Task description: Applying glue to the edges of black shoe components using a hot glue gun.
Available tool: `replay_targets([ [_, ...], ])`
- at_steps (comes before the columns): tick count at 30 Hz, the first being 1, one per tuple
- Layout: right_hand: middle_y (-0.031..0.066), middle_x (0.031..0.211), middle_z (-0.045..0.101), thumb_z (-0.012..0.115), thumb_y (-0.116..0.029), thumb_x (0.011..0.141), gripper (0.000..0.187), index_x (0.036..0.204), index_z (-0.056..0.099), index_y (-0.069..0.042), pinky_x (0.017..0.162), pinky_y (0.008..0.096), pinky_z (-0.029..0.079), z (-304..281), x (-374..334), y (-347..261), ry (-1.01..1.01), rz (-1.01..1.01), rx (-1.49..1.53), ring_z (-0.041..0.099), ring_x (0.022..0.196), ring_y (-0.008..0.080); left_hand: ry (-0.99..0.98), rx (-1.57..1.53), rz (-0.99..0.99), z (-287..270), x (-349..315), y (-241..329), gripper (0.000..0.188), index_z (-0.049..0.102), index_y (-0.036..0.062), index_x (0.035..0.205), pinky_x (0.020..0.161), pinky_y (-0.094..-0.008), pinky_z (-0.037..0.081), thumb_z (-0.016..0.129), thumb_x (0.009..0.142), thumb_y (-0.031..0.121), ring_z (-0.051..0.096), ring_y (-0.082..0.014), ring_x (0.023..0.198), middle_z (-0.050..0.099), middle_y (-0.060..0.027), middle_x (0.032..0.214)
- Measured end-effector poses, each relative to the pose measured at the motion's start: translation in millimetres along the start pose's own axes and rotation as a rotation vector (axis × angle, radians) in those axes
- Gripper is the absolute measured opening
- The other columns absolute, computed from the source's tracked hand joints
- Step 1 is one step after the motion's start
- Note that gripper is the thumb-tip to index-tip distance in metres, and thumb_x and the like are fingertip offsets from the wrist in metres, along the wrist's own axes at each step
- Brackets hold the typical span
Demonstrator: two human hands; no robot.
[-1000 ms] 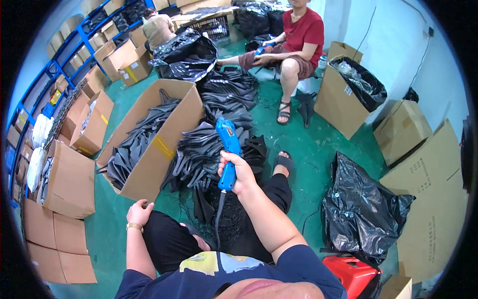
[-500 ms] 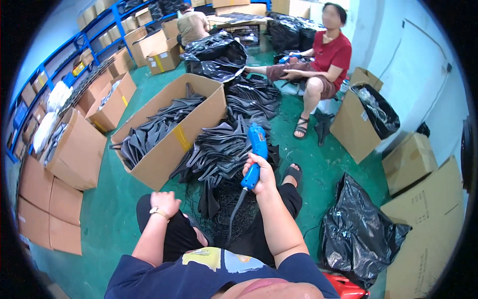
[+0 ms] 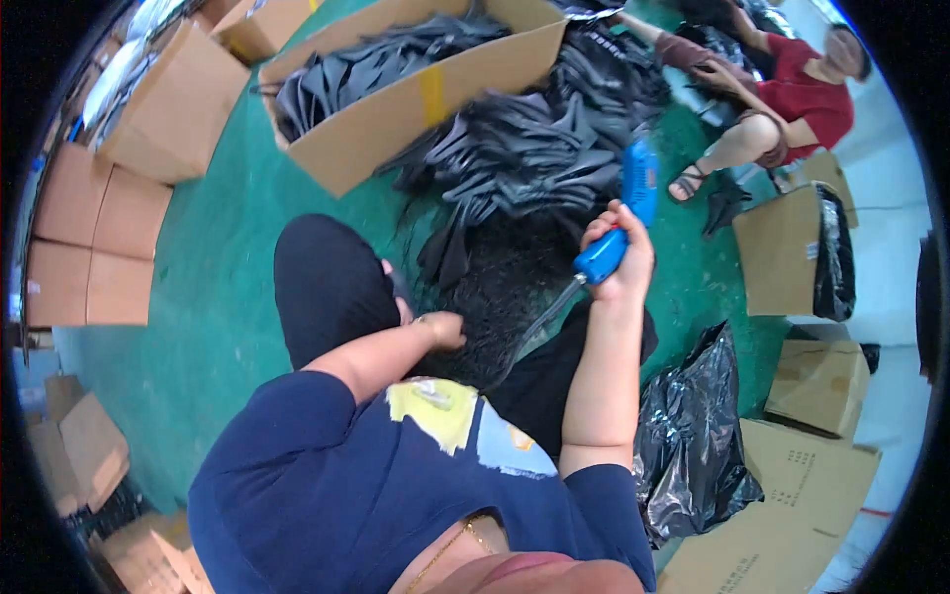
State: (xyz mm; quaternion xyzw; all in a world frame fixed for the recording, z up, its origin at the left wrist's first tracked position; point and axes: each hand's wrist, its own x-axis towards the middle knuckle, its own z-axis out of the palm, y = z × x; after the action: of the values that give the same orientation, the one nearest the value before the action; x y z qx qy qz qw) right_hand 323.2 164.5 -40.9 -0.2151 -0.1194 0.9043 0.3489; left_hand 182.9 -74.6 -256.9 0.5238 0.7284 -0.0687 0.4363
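Observation:
My right hand (image 3: 627, 265) is wrapped round the grip of a blue handheld power tool (image 3: 641, 183), raised over the right side of my lap. From its lower end a dark cord (image 3: 542, 322) runs down towards my legs. My left hand (image 3: 447, 332) is low between my knees, next to a heap of fine black trimmings (image 3: 505, 267); its fingers are turned down and partly hidden. Beyond the trimmings lies a pile of flat dark grey shaped pieces (image 3: 524, 158), apart from both hands.
An open cardboard box (image 3: 366, 134) of similar dark pieces stands beyond my left knee. A person in a red top (image 3: 807, 94) sits at the far right. A black plastic bag (image 3: 698, 436) and cardboard boxes (image 3: 782, 257) line the right; more cartons (image 3: 94, 238) stand left.
My left hand has left my knee and come down between my legs. My right hand still holds the blue tool. The view has tilted downwards.

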Motion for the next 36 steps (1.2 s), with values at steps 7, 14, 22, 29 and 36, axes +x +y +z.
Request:
replay_targets([
  [7, 0.0039, 0.077, 0.053, 0.060, -0.008, 0.084, 0.019, 0.099, 0.054, 0.001, 0.060, 0.0250, 0.050, 7, -7, 4, 0.041, -0.022, -0.020, 0.051, 0.068, 0.0138, 0.567, -0.587, -0.333, -14, 26, 4, 0.048, 0.055, 0.0044, 0.113, 0.093, -0.0400, 0.043, 0.067, 0.073, 0.029, 0.054, -0.0360, 0.106, 0.057, -0.0225, 0.110],
  [14, 0.0025, 0.078, 0.052, 0.060, -0.012, 0.085, 0.020, 0.102, 0.053, -0.002, 0.060, 0.0255, 0.049, 7, -8, 12, 0.095, 0.016, -0.093, 0.051, 0.068, 0.0126, 0.790, -0.736, -0.417, -76, 84, -39, 0.051, 0.049, 0.0024, 0.120, 0.095, -0.0405, 0.042, 0.062, 0.074, 0.020, 0.052, -0.0375, 0.110, 0.053, -0.0247, 0.117],
  [22, 0.0021, 0.077, 0.054, 0.065, -0.014, 0.081, 0.027, 0.104, 0.053, -0.006, 0.059, 0.0287, 0.049, 16, 6, 17, 0.155, 0.036, -0.162, 0.054, 0.066, 0.0142, 0.744, -0.126, -0.157, -148, 98, -51, 0.063, 0.043, 0.0234, 0.131, 0.093, -0.0425, 0.043, 0.068, 0.074, 0.013, 0.045, -0.0348, 0.114, 0.044, -0.0148, 0.126],
  [29, 0.0017, 0.077, 0.056, 0.065, -0.015, 0.081, 0.027, 0.103, 0.054, -0.006, 0.059, 0.0275, 0.049, 16, 10, 14, 0.169, 0.028, -0.194, 0.055, 0.066, 0.0128, 0.671, -0.019, -0.090, -147, 105, -45, 0.033, 0.053, 0.0113, 0.101, 0.085, -0.0422, 0.046, 0.071, 0.072, 0.014, 0.051, -0.0303, 0.104, 0.054, -0.0105, 0.104],
  [36, 0.0015, 0.074, 0.057, 0.062, -0.015, 0.083, 0.022, 0.101, 0.054, -0.006, 0.057, 0.0280, 0.050, 3, 9, 26, 0.173, 0.093, -0.177, 0.057, 0.064, 0.0138, 0.563, -0.187, -0.089, -117, 95, -58, 0.039, 0.052, 0.0119, 0.111, 0.089, -0.0439, 0.044, 0.063, 0.074, 0.013, 0.054, -0.0375, 0.102, 0.056, -0.0188, 0.106],
])
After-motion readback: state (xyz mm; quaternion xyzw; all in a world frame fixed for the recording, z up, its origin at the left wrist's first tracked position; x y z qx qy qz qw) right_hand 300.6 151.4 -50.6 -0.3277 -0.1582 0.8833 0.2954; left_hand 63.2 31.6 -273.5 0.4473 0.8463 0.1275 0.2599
